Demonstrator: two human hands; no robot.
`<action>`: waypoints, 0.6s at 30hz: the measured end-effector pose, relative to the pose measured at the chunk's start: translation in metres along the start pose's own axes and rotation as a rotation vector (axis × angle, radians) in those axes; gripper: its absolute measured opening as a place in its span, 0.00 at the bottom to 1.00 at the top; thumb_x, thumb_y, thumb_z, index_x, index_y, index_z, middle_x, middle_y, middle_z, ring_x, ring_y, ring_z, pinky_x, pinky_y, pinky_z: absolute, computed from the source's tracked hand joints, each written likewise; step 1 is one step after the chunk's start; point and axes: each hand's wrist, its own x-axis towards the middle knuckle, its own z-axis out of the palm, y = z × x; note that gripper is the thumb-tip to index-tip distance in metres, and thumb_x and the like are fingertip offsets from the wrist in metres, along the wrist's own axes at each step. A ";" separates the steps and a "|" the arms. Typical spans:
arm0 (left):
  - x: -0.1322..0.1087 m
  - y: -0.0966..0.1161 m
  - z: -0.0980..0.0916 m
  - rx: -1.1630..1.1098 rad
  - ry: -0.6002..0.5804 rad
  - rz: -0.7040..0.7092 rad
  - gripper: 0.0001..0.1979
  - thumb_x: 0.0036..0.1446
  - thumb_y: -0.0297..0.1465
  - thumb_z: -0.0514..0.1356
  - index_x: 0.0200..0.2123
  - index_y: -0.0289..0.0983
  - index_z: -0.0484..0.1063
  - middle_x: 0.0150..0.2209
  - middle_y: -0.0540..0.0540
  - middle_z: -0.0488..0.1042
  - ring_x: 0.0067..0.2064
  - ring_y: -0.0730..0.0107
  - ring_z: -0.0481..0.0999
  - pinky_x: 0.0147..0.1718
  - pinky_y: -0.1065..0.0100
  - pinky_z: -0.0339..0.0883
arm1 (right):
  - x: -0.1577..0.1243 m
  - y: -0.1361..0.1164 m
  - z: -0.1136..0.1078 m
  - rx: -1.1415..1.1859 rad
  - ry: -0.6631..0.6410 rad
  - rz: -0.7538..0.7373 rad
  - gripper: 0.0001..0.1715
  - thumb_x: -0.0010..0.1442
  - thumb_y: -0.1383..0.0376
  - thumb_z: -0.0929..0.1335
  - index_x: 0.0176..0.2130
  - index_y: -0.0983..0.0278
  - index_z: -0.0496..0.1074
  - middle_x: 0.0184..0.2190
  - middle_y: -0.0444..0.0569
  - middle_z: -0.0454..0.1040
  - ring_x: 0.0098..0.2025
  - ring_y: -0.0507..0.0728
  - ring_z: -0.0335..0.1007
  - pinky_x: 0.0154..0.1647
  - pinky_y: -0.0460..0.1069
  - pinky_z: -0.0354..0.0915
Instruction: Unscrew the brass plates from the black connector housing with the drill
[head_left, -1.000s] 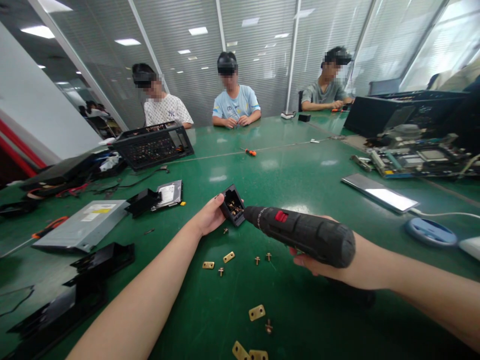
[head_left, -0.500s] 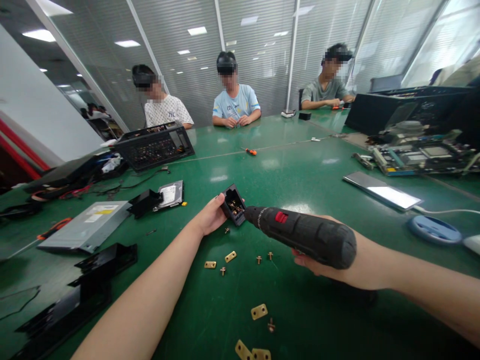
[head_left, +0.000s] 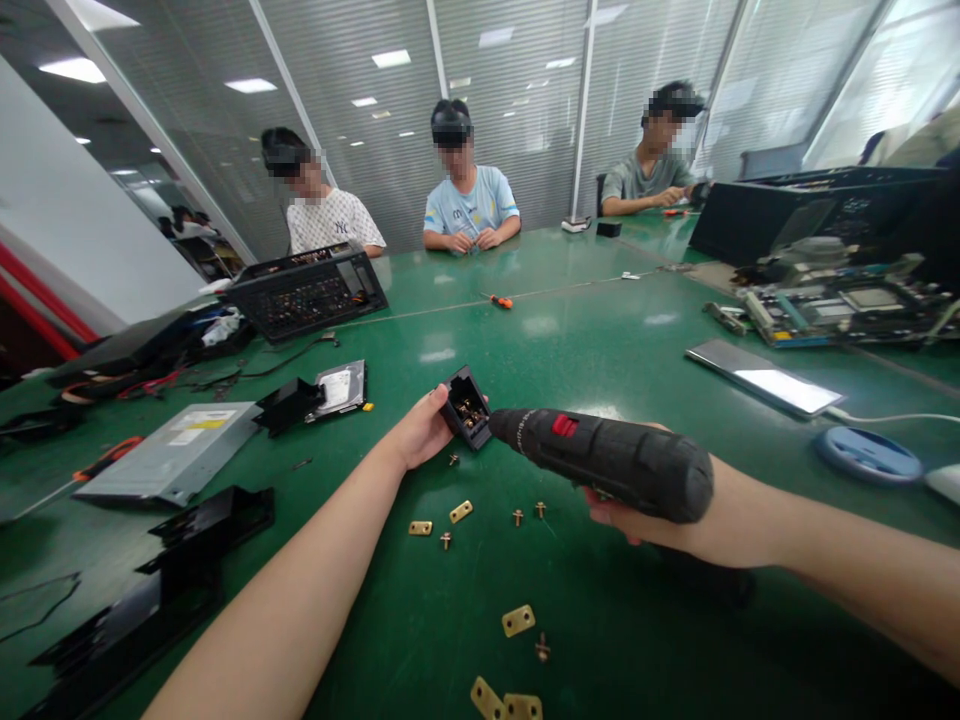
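left hand (head_left: 420, 432): pinches a small black plastic housing (head_left: 466, 408) just above the table (head_left: 600, 330), tilted, open side toward us, brass contacts inside.
right hand (head_left: 637, 520): wrapped around an electric screwdriver (head_left: 607, 462), tip at the housing's opening.
loose parts: brass screws (head_left: 516, 517) and brass plates (head_left: 459, 512) lie near, below the housing.
risk: we judge the bit could slip; with only 1 hand's fingers holding it, the housing may twist or drop.

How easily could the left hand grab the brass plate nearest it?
Probably not straight away: the left hand grips the black housing, though the brass plate lies close with nothing between.
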 end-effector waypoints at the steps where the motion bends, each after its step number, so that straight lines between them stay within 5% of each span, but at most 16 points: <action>1: 0.000 0.000 0.000 -0.001 -0.006 0.002 0.32 0.55 0.51 0.70 0.54 0.34 0.76 0.50 0.35 0.83 0.53 0.53 0.82 0.62 0.51 0.66 | 0.001 0.000 -0.001 0.000 -0.029 0.003 0.15 0.57 0.61 0.76 0.44 0.62 0.79 0.32 0.50 0.82 0.32 0.61 0.81 0.33 0.53 0.79; 8: 0.000 0.001 0.000 -0.003 0.009 -0.006 0.32 0.56 0.51 0.70 0.54 0.33 0.76 0.50 0.35 0.83 0.53 0.53 0.82 0.62 0.51 0.66 | 0.003 0.000 -0.004 0.109 -0.180 0.113 0.14 0.62 0.60 0.73 0.48 0.60 0.77 0.34 0.47 0.82 0.24 0.56 0.77 0.25 0.50 0.76; 12: 0.001 0.000 -0.001 -0.006 0.004 -0.011 0.33 0.55 0.51 0.70 0.54 0.34 0.76 0.51 0.35 0.82 0.53 0.52 0.82 0.62 0.50 0.66 | 0.006 -0.006 -0.004 0.024 -0.152 -0.010 0.22 0.61 0.65 0.72 0.55 0.62 0.75 0.30 0.44 0.80 0.23 0.54 0.75 0.26 0.49 0.75; 18: 0.001 0.000 0.000 -0.015 -0.011 -0.006 0.31 0.56 0.51 0.69 0.53 0.33 0.77 0.50 0.35 0.83 0.52 0.54 0.82 0.62 0.51 0.66 | 0.007 -0.003 -0.004 -0.013 -0.132 -0.062 0.13 0.61 0.63 0.72 0.46 0.63 0.76 0.31 0.46 0.81 0.22 0.53 0.73 0.25 0.48 0.73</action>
